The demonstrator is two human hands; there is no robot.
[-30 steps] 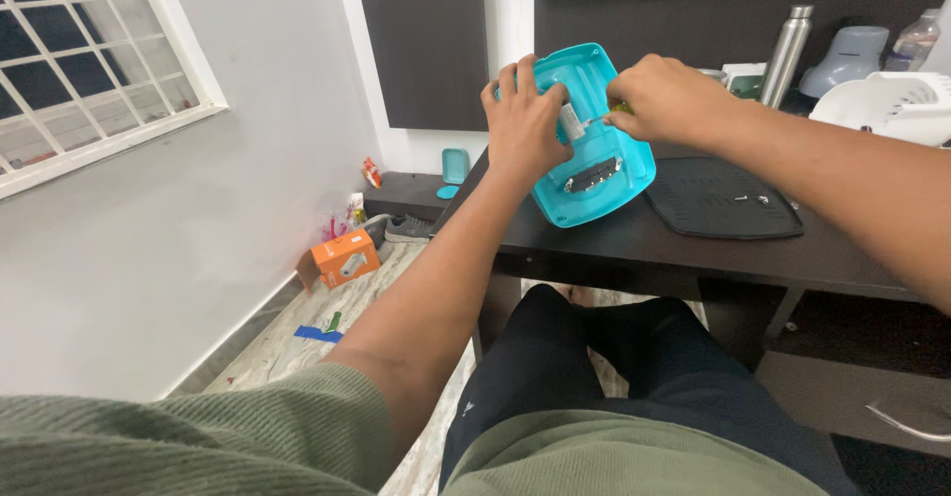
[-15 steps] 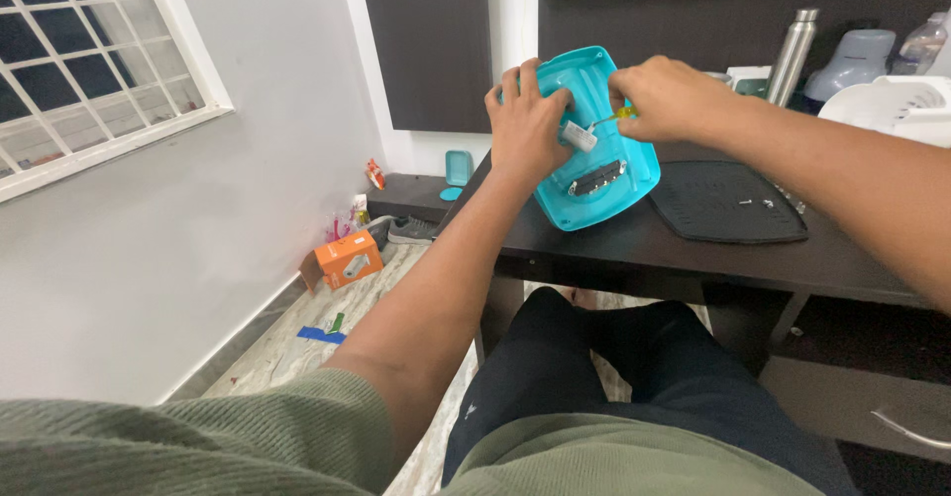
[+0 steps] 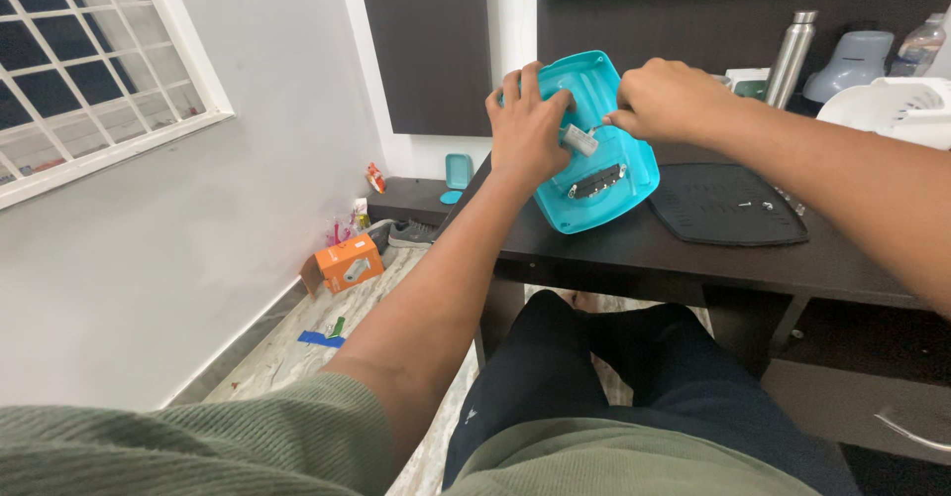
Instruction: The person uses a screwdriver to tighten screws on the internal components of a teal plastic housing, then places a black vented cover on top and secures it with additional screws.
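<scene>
My right hand [image 3: 666,100] has closed in since a moment ago, hiding the yellow-green screwdriver handle. The turquoise plastic housing [image 3: 604,174] leans tilted on the dark desk [image 3: 654,253]. My left hand [image 3: 523,124] grips its edge, fingers pressing a small grey part [image 3: 580,139]; right fingers pinch beside it.

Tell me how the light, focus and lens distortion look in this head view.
Head view: soft, even indoor light, dark outside the window; left hand, right hand and turquoise casing fairly sharp; green sleeve near the lens soft; wide-angle stretch at the edges.
</scene>
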